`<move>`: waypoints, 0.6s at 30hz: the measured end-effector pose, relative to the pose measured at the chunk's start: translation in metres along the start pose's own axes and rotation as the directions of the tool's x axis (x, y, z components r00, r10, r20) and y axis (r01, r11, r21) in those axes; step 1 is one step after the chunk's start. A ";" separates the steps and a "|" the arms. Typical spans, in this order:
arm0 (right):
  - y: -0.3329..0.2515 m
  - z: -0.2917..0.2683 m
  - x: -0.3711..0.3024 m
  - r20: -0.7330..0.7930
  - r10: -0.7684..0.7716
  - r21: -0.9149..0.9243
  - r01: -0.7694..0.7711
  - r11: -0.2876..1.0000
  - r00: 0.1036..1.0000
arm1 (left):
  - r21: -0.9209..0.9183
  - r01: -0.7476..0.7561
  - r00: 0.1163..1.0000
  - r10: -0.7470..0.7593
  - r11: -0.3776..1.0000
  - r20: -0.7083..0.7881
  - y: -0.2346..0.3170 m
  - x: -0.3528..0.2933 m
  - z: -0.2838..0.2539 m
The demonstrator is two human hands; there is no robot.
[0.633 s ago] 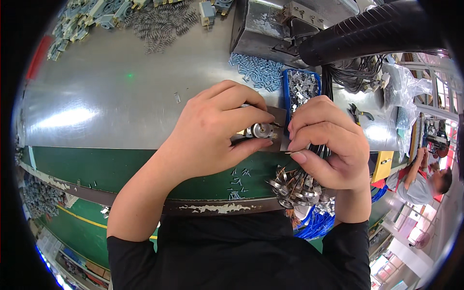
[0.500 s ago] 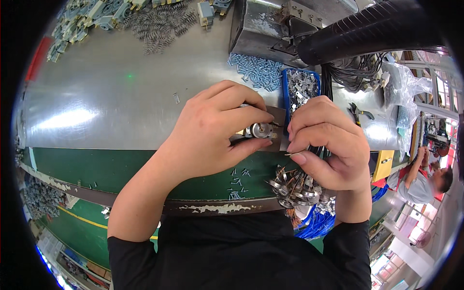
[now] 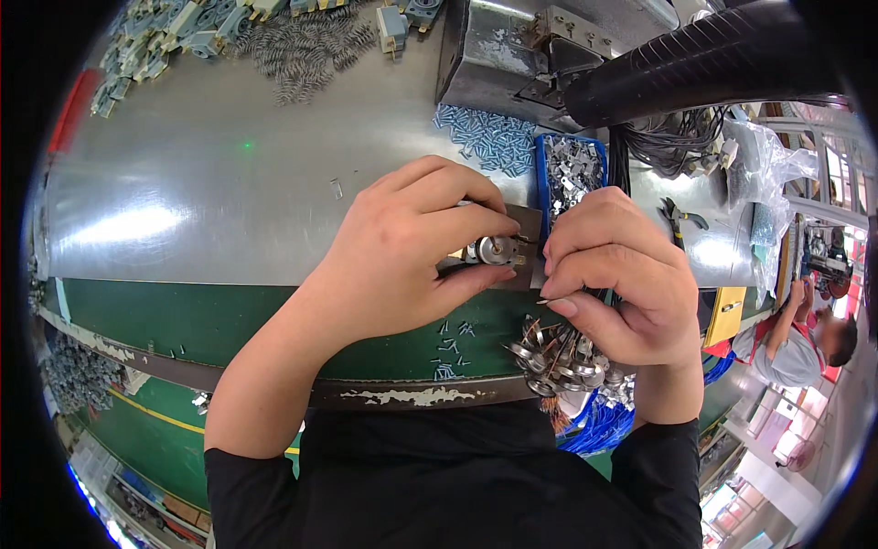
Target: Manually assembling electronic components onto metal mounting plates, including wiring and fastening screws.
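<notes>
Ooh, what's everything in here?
Round part: one, silver, centre
Thin piece: one, colour unclear, centre-right
Housings: many, grey, far left
Coil springs: many, grey, beside housings
Tray: one, blue, centre-right
Metal pieces: many, silver, inside tray
Screws: many, bluish, beside tray
Metal discs: several, silver, below thin piece
Thick tube: one, black, upper right
Cables: many, black, below thick tube
Pliers: one, dark, right
Co-worker: one, grey shirt, far right
Left fingers: several, bare, on round part
Right fingers: several, bare, on thin piece
</notes>
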State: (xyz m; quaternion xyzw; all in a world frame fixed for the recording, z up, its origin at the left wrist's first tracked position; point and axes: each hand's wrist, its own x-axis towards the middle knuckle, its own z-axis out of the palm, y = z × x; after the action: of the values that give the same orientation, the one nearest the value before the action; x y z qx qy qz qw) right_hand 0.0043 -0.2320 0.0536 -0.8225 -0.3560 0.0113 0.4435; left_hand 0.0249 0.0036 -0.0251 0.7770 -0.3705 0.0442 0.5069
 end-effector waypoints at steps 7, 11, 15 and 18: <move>0.001 -0.001 0.000 0.044 -0.035 0.005 0.034 0.999 0.998 | -0.011 0.008 1.000 -0.007 1.000 0.004 0.000 -0.001 0.000; 0.000 0.000 0.000 0.041 -0.052 0.005 0.052 0.999 0.998 | -0.012 0.002 1.000 -0.002 1.000 0.009 -0.001 -0.001 0.000; -0.002 0.000 0.001 0.041 -0.061 0.023 0.060 0.998 0.997 | -0.009 -0.002 1.000 0.002 1.000 0.009 -0.001 -0.001 -0.001; -0.005 0.001 0.002 -0.007 -0.066 0.021 0.066 0.998 0.998 | -0.012 -0.001 1.000 0.001 1.000 0.011 -0.001 0.000 -0.001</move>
State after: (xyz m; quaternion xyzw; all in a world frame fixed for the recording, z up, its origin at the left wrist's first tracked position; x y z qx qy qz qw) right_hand 0.0032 -0.2281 0.0571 -0.8055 -0.3814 -0.0019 0.4535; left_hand 0.0256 0.0044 -0.0256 0.7740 -0.3737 0.0379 0.5098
